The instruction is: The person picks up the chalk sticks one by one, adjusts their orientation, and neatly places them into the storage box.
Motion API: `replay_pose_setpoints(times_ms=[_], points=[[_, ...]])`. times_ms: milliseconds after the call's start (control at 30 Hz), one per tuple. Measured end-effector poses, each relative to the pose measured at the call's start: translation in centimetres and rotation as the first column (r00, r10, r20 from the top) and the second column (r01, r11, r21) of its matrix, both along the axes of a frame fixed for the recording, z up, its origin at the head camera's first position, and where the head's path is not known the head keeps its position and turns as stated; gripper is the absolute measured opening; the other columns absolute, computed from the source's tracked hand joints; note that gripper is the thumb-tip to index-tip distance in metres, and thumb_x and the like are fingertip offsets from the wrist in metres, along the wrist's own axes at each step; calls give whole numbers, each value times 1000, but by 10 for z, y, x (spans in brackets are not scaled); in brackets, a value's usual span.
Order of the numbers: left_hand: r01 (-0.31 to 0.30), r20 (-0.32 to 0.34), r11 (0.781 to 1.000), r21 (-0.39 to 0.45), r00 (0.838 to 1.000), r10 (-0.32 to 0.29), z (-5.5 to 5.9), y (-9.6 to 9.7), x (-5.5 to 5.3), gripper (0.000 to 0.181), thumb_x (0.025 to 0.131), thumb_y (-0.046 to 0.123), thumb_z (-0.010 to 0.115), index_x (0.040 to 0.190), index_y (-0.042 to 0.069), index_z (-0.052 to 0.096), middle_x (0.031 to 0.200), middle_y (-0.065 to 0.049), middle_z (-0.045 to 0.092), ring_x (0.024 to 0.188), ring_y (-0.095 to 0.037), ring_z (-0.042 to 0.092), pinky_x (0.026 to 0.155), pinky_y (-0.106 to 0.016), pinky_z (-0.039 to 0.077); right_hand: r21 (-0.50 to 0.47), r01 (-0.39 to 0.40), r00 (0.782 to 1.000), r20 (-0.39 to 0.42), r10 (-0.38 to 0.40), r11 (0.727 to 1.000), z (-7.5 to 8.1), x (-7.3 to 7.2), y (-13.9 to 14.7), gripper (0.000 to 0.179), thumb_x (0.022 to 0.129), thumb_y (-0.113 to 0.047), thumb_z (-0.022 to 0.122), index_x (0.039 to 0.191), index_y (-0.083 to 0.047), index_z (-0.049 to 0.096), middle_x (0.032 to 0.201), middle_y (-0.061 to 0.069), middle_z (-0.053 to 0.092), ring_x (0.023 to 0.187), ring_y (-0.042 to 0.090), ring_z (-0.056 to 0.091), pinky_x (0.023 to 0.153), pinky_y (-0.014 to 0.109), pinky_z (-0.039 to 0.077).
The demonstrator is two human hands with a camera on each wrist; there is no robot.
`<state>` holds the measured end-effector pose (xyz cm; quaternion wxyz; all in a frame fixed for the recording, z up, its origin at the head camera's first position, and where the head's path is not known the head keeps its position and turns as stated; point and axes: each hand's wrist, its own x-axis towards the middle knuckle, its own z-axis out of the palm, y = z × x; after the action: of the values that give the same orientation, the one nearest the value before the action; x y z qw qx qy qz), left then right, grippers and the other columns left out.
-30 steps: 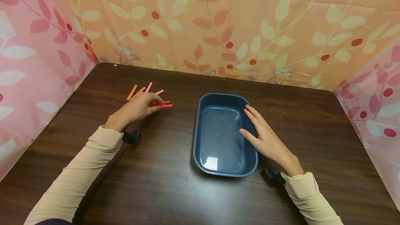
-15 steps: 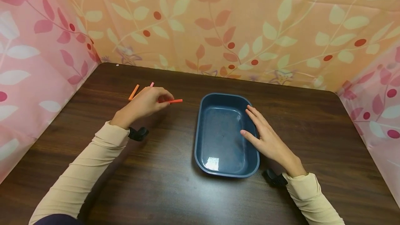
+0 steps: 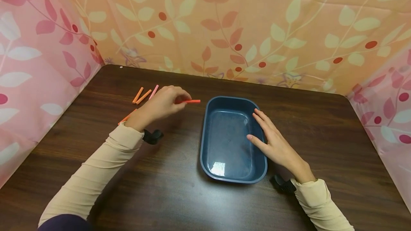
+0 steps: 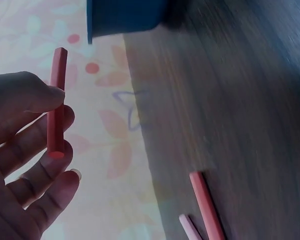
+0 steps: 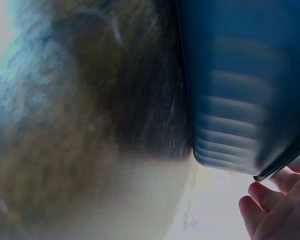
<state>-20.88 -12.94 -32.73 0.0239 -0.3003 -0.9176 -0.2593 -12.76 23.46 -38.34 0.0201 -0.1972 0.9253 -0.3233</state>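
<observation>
While in left hand (image 3: 165,102), stick (image 3: 194,101) foremost

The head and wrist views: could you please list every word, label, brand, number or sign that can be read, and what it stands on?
None can be read: no lettering shows on the blue tray, the red stick in the left hand, or the table.
The backdrop bears only a printed pattern.
The black wrist fittings are too small to judge.

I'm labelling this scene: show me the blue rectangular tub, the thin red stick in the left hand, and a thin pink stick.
Blue rectangular tub (image 3: 228,142), head view, bare middle of its floor.
Thin red stick (image 4: 55,124), left wrist view, its lower half.
Thin pink stick (image 3: 153,92), head view, middle of its visible length.
</observation>
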Motion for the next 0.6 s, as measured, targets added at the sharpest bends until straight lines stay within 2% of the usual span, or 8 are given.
replay_pose_setpoints(times_ms=[267,500,600], points=[[35,3,999,5,999,-35,4,18,1,22,87,4,70,109,5,74,103,-11,74,88,-26,63,79,-39,51,1,-1,1000,-1,1,1000,0,0,0,79,96,-35,63,157,-5,24,168,5,10,154,34,13,113,68,23],[49,16,999,2,999,-49,6,33,1,22,87,4,71,108,8,75,99,-7,73,87,-24,61,79,-37,50,2,0,1000,7,0,1000,0,1,0,79,96,-35,63,157,-5,23,168,5,10,154,34,11,113,68,23],[62,0,998,-7,998,-62,6,39,0,21,87,5,71,107,9,75,99,-6,73,89,-24,62,80,-37,49,1,0,1000,6,0,1000,1,1,0,79,96,-35,64,157,-5,24,168,5,11,154,34,12,113,68,23]])
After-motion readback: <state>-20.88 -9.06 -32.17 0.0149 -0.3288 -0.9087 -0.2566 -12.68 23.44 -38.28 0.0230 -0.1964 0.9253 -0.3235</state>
